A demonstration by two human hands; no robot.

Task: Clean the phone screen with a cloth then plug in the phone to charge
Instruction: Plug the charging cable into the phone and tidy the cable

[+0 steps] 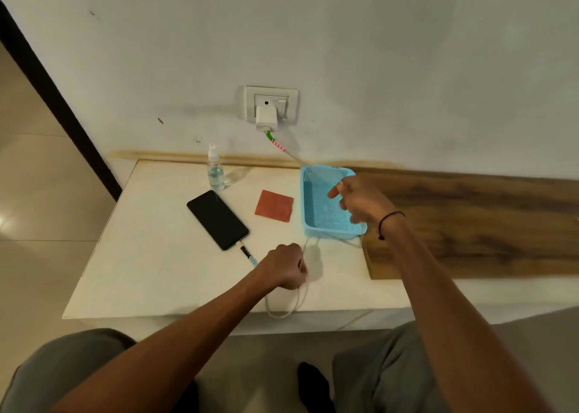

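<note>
Phone (217, 220) is lying plugged in on the white table (156, 274), left of the blue basket (329, 204).

Left hand (283, 270) is gripping the cable (283, 312) just in front of the basket; right hand (360, 201) is hovering over the basket, fingers loosely spread, maybe touching the cable, can't tell. Red cloth (274, 206) is sitting between phone and basket, charger (266, 118) behind the basket in the wall socket.

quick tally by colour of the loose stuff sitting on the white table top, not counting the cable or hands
Black: 1, the phone
Red: 1, the cloth
Blue: 1, the mesh basket
Clear: 1, the spray bottle
Total: 4
</note>
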